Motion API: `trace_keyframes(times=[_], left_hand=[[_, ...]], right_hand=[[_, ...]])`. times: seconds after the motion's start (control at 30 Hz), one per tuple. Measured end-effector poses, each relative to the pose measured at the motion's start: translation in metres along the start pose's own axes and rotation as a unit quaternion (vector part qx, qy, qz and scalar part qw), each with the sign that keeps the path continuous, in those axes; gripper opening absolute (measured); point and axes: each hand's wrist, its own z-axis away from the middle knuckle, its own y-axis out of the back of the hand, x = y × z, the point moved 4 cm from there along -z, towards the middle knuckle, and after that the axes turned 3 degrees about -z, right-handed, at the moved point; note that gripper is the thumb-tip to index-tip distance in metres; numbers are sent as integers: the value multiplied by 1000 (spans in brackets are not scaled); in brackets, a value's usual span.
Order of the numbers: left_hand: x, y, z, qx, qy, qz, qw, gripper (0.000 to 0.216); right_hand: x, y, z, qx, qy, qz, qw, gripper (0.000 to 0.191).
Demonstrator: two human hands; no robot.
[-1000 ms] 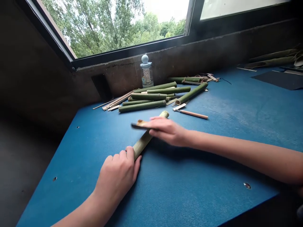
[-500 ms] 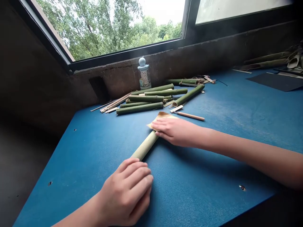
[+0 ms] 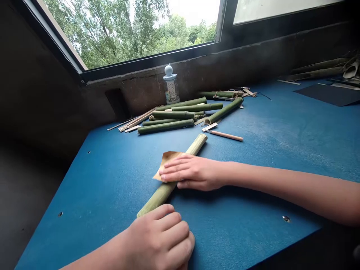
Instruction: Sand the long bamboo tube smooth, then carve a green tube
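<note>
A pale green, scraped bamboo tube (image 3: 157, 198) lies diagonally on the blue tabletop. My right hand (image 3: 188, 172) presses a piece of tan sandpaper (image 3: 168, 159) over the middle of the tube, fingers laid across it and thumb at the tube's right side. My left hand (image 3: 163, 240) is closed at the tube's near end, knuckles up. Its fingertips and part of that end are hidden beneath the hand. Beyond the tube's far end lies a wooden-handled knife (image 3: 225, 135).
Several green bamboo tubes (image 3: 165, 127) lie at the back below the window, beside thin bamboo strips (image 3: 140, 119). A clear jar with a light-blue lid (image 3: 171, 88) stands behind them. A black sheet (image 3: 327, 93) and more bamboo pieces (image 3: 320, 71) are at the far right.
My right hand and the sandpaper have moved toward me along the bamboo tube, from its far end to its middle, uncovering the far end. My left hand appears slightly lower and farther right.
</note>
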Motion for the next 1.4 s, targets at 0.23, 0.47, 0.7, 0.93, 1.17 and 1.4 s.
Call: trace_keyframes(times=[0.23, 0.47, 0.7, 0.93, 1.17, 1.4], left_hand=[[-20, 6, 6, 8, 69, -33, 997, 15], [-25, 1, 12, -1, 58, -85, 995, 15], [-22, -1, 12, -11, 39, -109, 993, 17], [-22, -1, 12, -8, 41, -107, 993, 16], [-23, -1, 11, -9, 38, -103, 994, 16], [-22, -2, 12, -1, 37, -103, 994, 16]], right_hand=[[101, 57, 48, 128, -237, 32, 963, 43], [92, 80, 55, 156, -264, 150, 940, 38], [71, 82, 47, 119, -249, 277, 920, 37], [88, 78, 54, 95, -237, 151, 955, 28], [93, 60, 47, 151, -380, -87, 909, 34], [92, 61, 47, 128, -354, -5, 927, 35]])
